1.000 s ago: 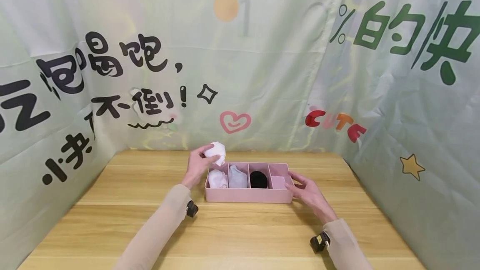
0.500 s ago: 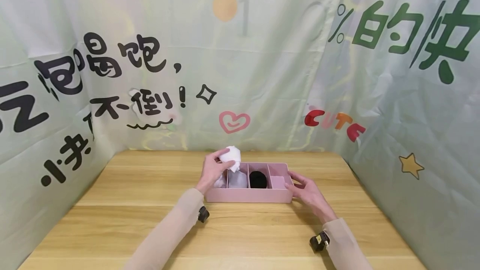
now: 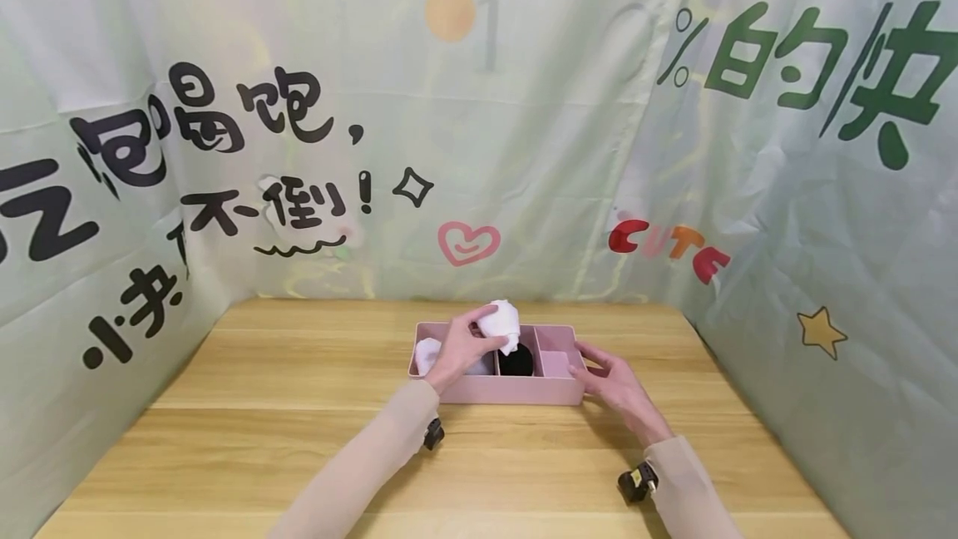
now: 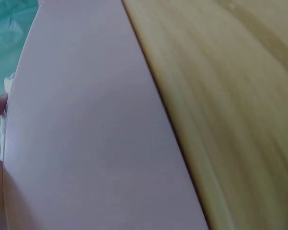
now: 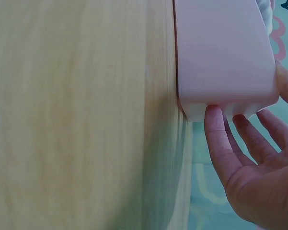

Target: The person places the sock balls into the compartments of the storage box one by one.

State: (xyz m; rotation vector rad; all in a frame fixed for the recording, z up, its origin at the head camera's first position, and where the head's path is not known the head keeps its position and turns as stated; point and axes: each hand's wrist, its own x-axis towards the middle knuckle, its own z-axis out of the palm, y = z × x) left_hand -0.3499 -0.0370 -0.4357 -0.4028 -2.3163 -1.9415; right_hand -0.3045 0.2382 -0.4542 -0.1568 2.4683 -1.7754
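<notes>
A pink storage box (image 3: 467, 390) with a row of compartments stands on the table. In the head view my left hand (image 3: 464, 346) pinches a balled-up white sock (image 3: 501, 324) between thumb and fingers, held above the box near its middle. Below it a black rolled bundle (image 3: 516, 361) sits in its compartment. A white bundle (image 3: 427, 353) lies in the leftmost one; the grey-blue bundle (image 3: 479, 366) beside it is mostly covered by my left hand. My right hand (image 3: 614, 381) grips the box's right end, its thumb over the rim and fingers against the end wall (image 5: 230, 111).
The wooden table (image 3: 224, 439) extends around the box on every side. Printed fabric sheets (image 3: 524, 148) rise behind the table and along its left and right edges. The rightmost compartment (image 3: 556, 363) shows its bare pink inside.
My left hand has carried the white sock rightward along the box, from over the leftmost compartment to near the black bundle. My right hand has stayed at the box's right end.
</notes>
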